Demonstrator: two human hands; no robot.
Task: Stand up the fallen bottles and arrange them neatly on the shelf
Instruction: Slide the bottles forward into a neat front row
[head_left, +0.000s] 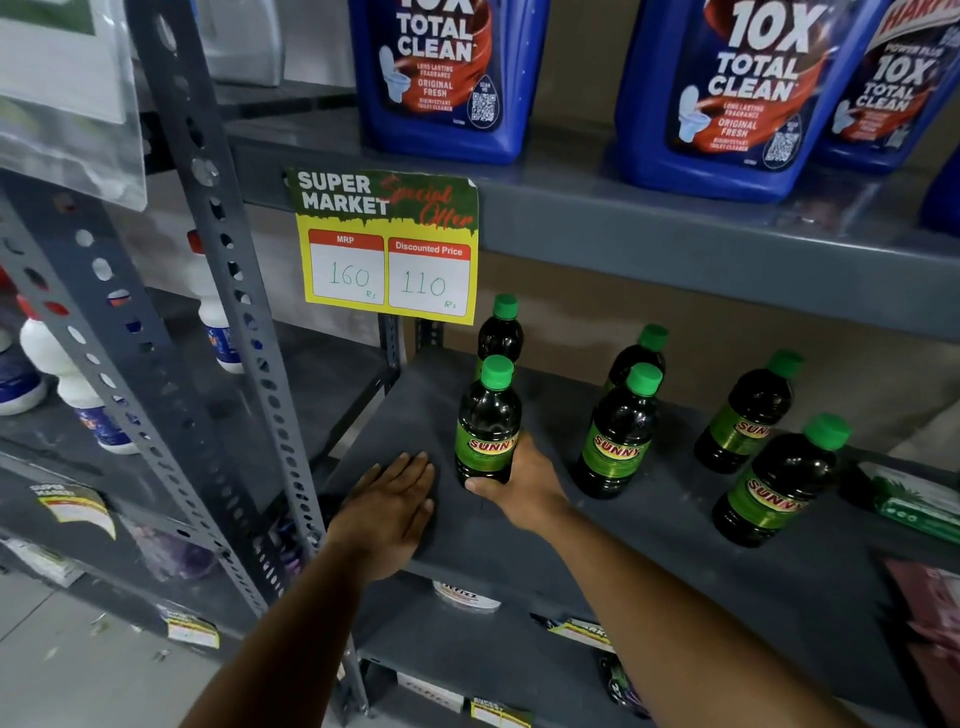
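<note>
- The held bottle (487, 422) stands upright at the left front of the shelf (519, 540), long axis vertical, green cap up, "SUNNY" label facing the camera.
- The right hand (519, 486) wraps its base from the right side, thumb across the lower front and fingers behind. Grasping so low probably lets it slide or nudge the bottle into line without tipping it.
- Directly behind the grip stands a second bottle (500, 332), cap up, so the two make a front-to-back pair.
- To the right of the grip stand two more pairs: a front bottle (618, 434) with one behind it (636, 356), then, further right, another front one (779, 483) with its partner (750, 413) behind.
- All six are upright and none lies on its side, so judging by this, standing up is done and only spacing is left.
- The left hand (392, 506) lies flat and unclenched on the bare shelf just left of the grip, holding nothing. It likely steadies the person or marks the row's edge.
- Above hangs a price tag (384, 244).
</note>
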